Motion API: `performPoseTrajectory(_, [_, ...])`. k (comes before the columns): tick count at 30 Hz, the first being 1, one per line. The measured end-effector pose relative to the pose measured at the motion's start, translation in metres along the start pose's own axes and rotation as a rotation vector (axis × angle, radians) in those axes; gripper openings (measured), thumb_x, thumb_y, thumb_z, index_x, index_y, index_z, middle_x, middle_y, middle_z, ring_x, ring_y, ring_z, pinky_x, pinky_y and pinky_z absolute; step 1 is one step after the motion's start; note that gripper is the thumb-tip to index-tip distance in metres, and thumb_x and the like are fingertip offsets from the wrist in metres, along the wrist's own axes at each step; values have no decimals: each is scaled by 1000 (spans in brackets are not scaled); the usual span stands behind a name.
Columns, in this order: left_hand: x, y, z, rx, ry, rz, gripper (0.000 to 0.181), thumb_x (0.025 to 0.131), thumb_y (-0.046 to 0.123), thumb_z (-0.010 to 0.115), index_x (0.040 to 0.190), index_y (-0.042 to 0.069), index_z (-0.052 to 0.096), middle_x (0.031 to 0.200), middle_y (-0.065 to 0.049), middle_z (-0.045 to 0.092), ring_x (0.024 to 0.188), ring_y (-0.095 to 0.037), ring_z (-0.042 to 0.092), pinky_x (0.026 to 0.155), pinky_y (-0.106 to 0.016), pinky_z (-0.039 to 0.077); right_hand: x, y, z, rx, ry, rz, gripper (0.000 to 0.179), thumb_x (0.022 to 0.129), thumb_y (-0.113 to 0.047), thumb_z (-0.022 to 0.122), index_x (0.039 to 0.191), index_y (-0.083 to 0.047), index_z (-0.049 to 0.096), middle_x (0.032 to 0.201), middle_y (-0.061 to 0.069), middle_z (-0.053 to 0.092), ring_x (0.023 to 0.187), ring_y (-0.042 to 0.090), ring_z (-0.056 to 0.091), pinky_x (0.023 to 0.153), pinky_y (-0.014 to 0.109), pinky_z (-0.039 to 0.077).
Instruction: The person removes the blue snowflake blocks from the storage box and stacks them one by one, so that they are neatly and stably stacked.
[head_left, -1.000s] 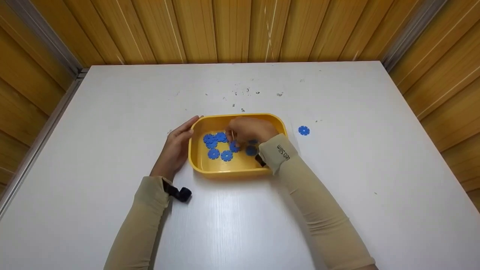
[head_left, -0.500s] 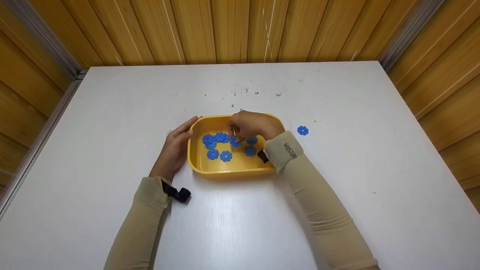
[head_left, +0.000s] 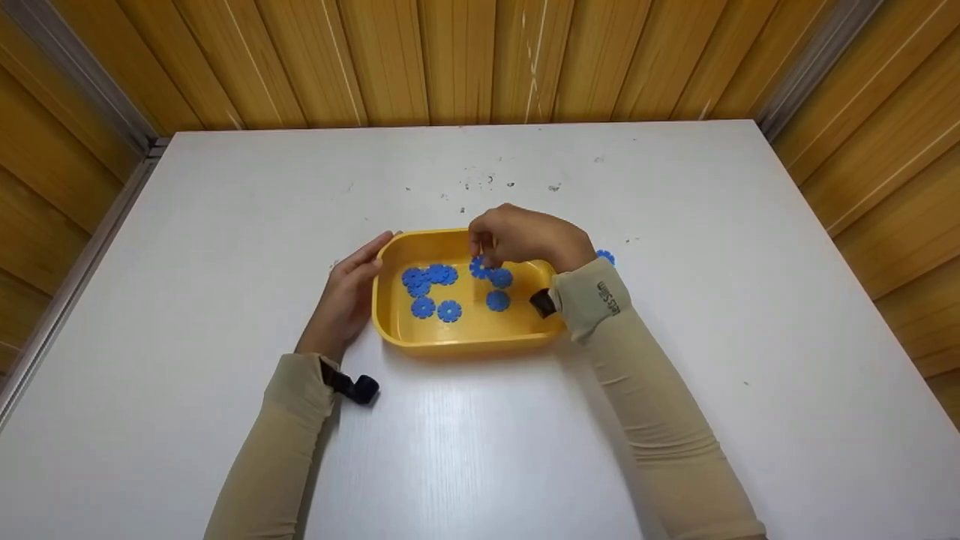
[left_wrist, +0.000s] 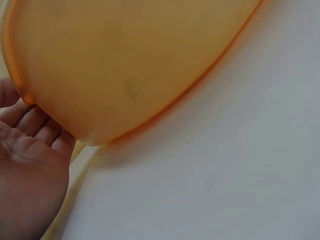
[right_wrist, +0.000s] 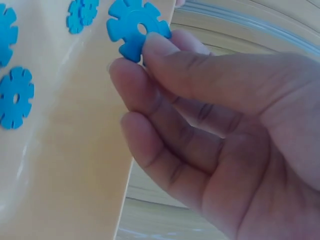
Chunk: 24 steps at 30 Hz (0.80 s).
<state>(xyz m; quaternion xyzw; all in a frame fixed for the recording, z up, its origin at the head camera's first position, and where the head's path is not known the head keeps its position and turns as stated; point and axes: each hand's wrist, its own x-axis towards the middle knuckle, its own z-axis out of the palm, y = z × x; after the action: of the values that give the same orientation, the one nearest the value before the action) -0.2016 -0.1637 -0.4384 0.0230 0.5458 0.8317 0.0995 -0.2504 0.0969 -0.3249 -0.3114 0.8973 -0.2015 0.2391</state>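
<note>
A yellow plastic tray (head_left: 457,347) with rounded corners stands on the white table. My left hand (head_left: 349,296) holds its left end, thumb at the rim and fingers along the outer wall; in the left wrist view some fingertips are hidden behind the tray wall (left_wrist: 130,60). My right hand (head_left: 529,234) is over the tray's far right part. Between thumb and fingers it pinches a blue notched snowflake disc (right_wrist: 131,37) with a hole in its centre. Several like discs (head_left: 423,307) lie on the tray floor, some overlapping at the left.
One more blue disc (head_left: 604,257) lies on the table right of the tray, partly covered by the right wrist. The white table (head_left: 435,450) carries dark marks beyond the tray. Yellow wood-grain panels (head_left: 457,60) wall in the back and sides.
My right hand has lifted a disc from the tray floor and moved up and to the right with it. My left hand keeps its place on the tray.
</note>
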Motion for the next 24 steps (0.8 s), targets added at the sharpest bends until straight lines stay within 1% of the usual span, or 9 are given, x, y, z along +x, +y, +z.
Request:
performPoseTrajectory(4, [0, 0, 0, 1, 1, -1, 50, 98, 5, 43, 148, 7, 37, 152, -2, 41, 143, -13, 33, 117, -30, 29, -6, 7, -4, 23, 30, -14, 11, 88, -2, 65, 97, -8, 65, 95, 6, 67, 81, 19, 56, 74, 27, 51])
performPoseTrajectory(9, [0, 0, -1, -1, -1, -6, 50, 99, 6, 43, 148, 7, 35, 153, -2, 40, 143, -14, 33, 117, -31, 29, -14, 17, -8, 48, 63, -8, 11, 89, -4, 65, 99, -7, 65, 99, 5, 68, 85, 19, 59, 80, 29, 52])
performPoseTrajectory(15, [1, -2, 0, 11, -3, -4, 50, 99, 6, 43, 148, 7, 35, 152, -2, 41, 143, -14, 32, 118, -31, 28, -26, 29, -11, 71, 136, 3, 9, 88, -6, 66, 98, -7, 67, 98, 6, 70, 87, 21, 60, 80, 30, 52])
performPoseTrajectory(18, [1, -2, 0, 7, -14, 1, 50, 99, 6, 43, 148, 6, 35, 152, -3, 40, 144, -15, 31, 118, -32, 27, -32, 36, -12, 97, 175, 6, 9, 88, -5, 67, 96, -6, 67, 99, 6, 70, 89, 23, 62, 82, 33, 54])
performPoseTrajectory(22, [0, -3, 0, 12, -21, 6, 51, 98, 6, 43, 148, 7, 35, 152, -3, 40, 144, -16, 31, 118, -33, 28, -40, 45, -12, 116, 224, 11, 10, 88, -4, 66, 97, -6, 67, 100, 8, 68, 89, 23, 62, 84, 35, 56])
performPoseTrajectory(24, [1, -3, 0, 20, -14, 6, 50, 98, 6, 44, 148, 7, 36, 152, -3, 41, 144, -15, 32, 117, -32, 28, -43, 50, -12, 124, 248, 19, 9, 89, -4, 66, 98, -6, 67, 100, 7, 67, 88, 22, 62, 84, 35, 57])
